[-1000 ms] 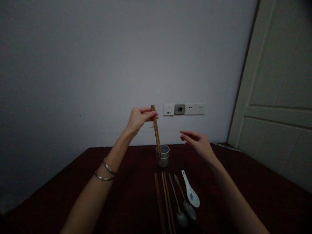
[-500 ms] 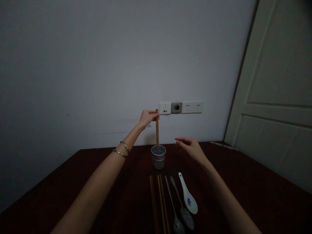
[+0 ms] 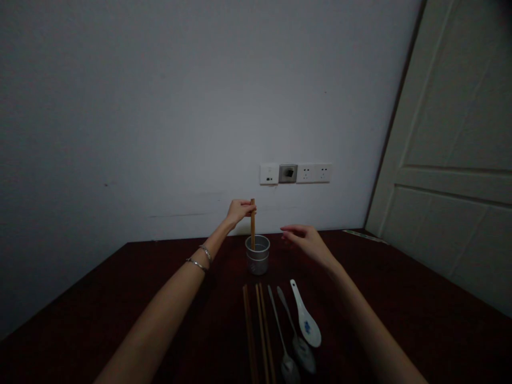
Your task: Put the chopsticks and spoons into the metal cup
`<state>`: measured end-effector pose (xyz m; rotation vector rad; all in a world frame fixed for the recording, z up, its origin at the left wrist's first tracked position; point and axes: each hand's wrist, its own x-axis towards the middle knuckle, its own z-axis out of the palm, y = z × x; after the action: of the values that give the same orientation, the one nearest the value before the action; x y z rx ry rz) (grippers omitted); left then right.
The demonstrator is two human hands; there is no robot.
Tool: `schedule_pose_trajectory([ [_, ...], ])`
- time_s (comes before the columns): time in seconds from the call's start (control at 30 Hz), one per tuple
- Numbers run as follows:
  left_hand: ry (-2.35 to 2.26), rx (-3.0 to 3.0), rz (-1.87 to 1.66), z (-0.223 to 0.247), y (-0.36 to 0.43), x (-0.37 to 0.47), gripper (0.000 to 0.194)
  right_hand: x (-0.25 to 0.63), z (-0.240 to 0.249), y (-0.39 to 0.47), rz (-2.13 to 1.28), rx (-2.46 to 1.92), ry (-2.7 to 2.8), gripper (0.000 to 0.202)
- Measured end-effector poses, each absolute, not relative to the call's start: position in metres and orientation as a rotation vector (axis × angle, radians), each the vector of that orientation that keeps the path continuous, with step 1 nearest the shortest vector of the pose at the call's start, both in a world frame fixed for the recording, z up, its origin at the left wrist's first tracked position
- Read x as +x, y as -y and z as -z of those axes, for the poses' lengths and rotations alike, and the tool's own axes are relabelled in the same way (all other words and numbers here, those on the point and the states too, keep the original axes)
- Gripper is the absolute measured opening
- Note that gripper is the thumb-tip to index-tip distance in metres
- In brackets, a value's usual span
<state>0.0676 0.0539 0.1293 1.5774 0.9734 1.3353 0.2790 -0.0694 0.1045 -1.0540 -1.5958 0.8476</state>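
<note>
Pinched in my left hand (image 3: 240,210) are upright wooden chopsticks (image 3: 253,226), held near their top end. Their lower part is inside a grey metal cup (image 3: 258,264), hidden by its wall. To the right of the cup, my right hand (image 3: 303,240) hovers with thumb and fingers slightly apart, holding nothing. In front of the cup lie a dark pair of chopsticks (image 3: 249,330), a lighter pair of chopsticks (image 3: 264,330), two metal spoons (image 3: 289,368) (image 3: 304,354) and a white ceramic spoon (image 3: 310,328) with a blue mark.
A dark red tabletop (image 3: 192,330) runs back to a pale wall (image 3: 200,106). Wall sockets (image 3: 314,173) and a switch plate (image 3: 269,174) sit above the table's back edge. A white panelled door (image 3: 448,176) stands at the right.
My left hand has come down, lowering the chopsticks deeper into the cup, toward its left side. My right hand stays about where it was beside the cup.
</note>
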Motion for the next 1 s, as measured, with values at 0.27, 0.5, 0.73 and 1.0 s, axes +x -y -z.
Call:
schedule_pose_trajectory([
  [0.27, -0.980, 1.512, -1.355, -0.118, -0.053, 0.066, 0.016, 0.282, -0.102, 0.067, -0.870, -1.030, 1.619, 0.030],
  [0.5, -1.004, 1.515, -1.337, -0.111, -0.048, 0.070, 0.019, 0.282, -0.103, 0.067, -0.857, -1.046, 1.619, 0.030],
  [0.73, -1.040, 1.488, -1.326, -0.102, -0.045, 0.069, 0.037, 0.285, -0.104, 0.068, -0.835, -1.058, 1.631, 0.027],
  [1.0, -1.242, 1.482, -1.553, -0.096, -0.007, 0.036, 0.035, 0.292, -0.107, 0.068, -0.818, -1.037, 1.655, 0.030],
])
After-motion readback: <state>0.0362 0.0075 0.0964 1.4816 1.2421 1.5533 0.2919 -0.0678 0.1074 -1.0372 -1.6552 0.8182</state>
